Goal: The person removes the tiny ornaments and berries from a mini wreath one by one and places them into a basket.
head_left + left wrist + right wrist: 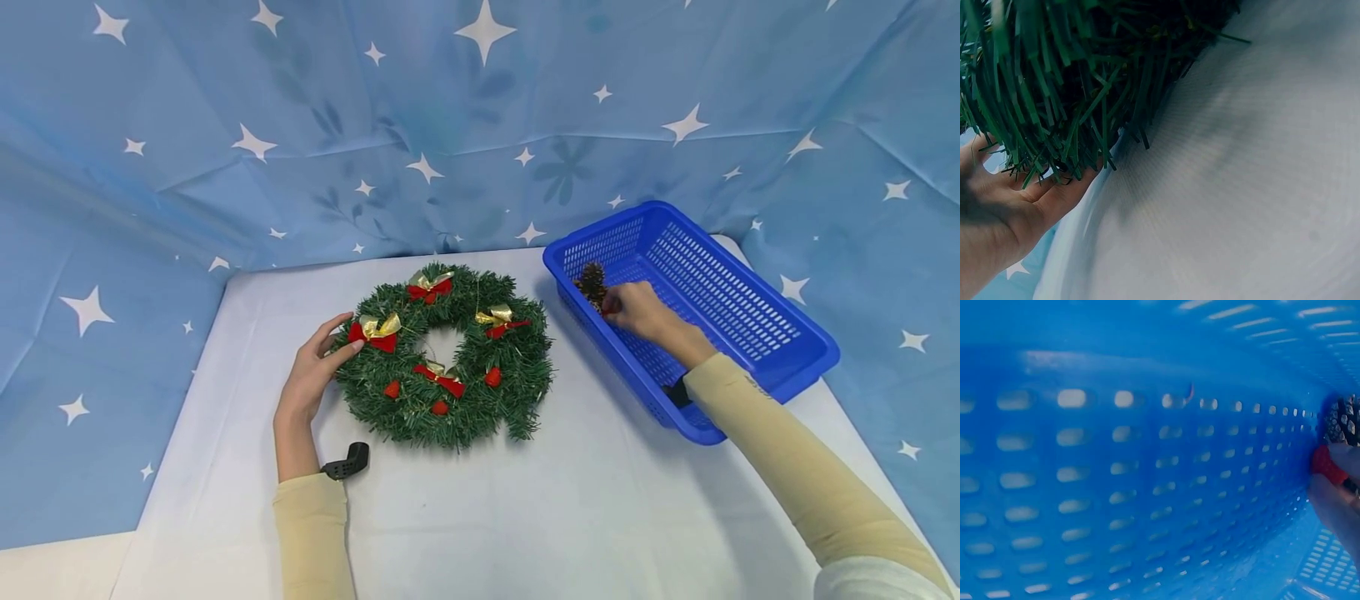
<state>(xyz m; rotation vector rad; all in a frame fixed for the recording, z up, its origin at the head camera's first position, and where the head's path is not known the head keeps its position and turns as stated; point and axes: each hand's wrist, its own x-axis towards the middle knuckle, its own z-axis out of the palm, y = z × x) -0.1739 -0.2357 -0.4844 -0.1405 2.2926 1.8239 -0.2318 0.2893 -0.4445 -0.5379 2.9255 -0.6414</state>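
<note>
A green wreath (450,417) lies on the table, decorated with red and gold bows (378,332) and several red berries (492,377). At its left edge my left hand (315,375) holds it, thumb over the top beside a bow. In the left wrist view, the fingers of that hand press into the green bristles (1072,112). My right hand (647,315) reaches inside the blue basket (750,292) by its left wall. Between thumb and finger it pinches a small red berry (1327,465). Brown pine cones (592,282) sit right by the fingertips.
A white cloth covers the table (540,508). Behind it and at both sides hangs a blue curtain (450,108) with white stars. The basket's raised, slotted walls surround the right hand. A black wrist camera (348,461) sits on the left wrist.
</note>
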